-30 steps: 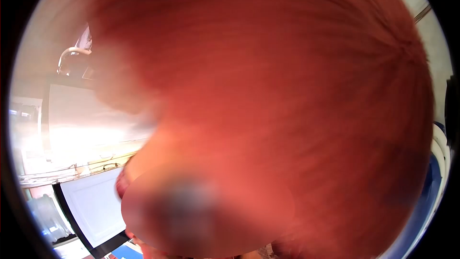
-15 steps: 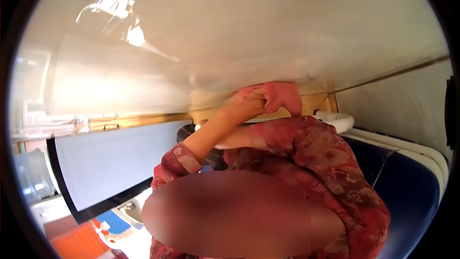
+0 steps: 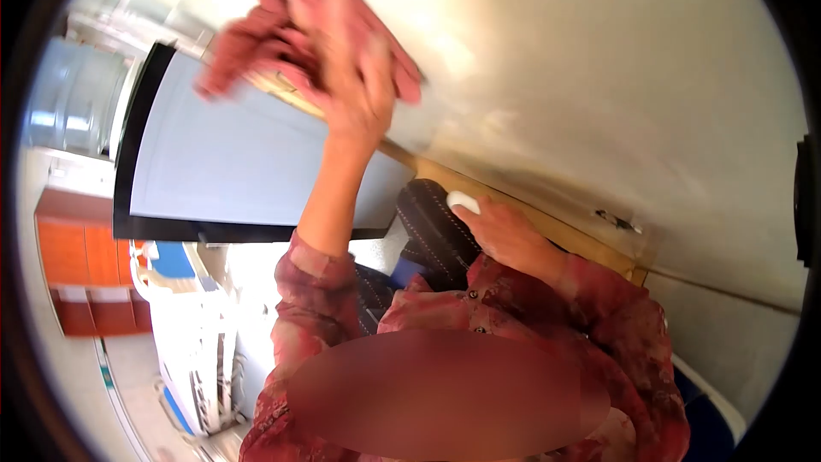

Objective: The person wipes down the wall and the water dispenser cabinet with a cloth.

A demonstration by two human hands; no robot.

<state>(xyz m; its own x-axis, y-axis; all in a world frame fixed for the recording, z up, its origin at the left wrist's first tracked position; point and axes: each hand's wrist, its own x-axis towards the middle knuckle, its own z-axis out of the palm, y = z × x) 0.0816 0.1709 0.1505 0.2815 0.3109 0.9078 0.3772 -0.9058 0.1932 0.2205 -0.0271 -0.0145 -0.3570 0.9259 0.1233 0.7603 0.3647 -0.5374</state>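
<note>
My left hand [image 3: 359,85] is raised at the upper left and grips a bunched reddish-pink cloth [image 3: 321,8]. The cloth is blurred by motion and hangs out on both sides of the fingers. Lower down, my right hand [image 3: 509,231] is closed around a white rounded object [image 3: 463,202]. Only its smooth end shows past the fingers, so its kind is unclear. That hand is beside my knee in dark patterned trousers [image 3: 432,218], near a yellowish wooden edge [image 3: 547,205].
A broad glossy beige surface [image 3: 616,77] fills the upper right. A pale panel with a black frame [image 3: 248,154] stands at left, near a clear water bottle [image 3: 68,103]. Beyond are an orange cabinet [image 3: 77,239] and a white bed [image 3: 192,359]. A blue seat [image 3: 701,419] shows at lower right.
My left hand and the cloth have moved up and left, away from my right arm. My view has turned, and my right hand, hidden behind the left forearm before, now shows.
</note>
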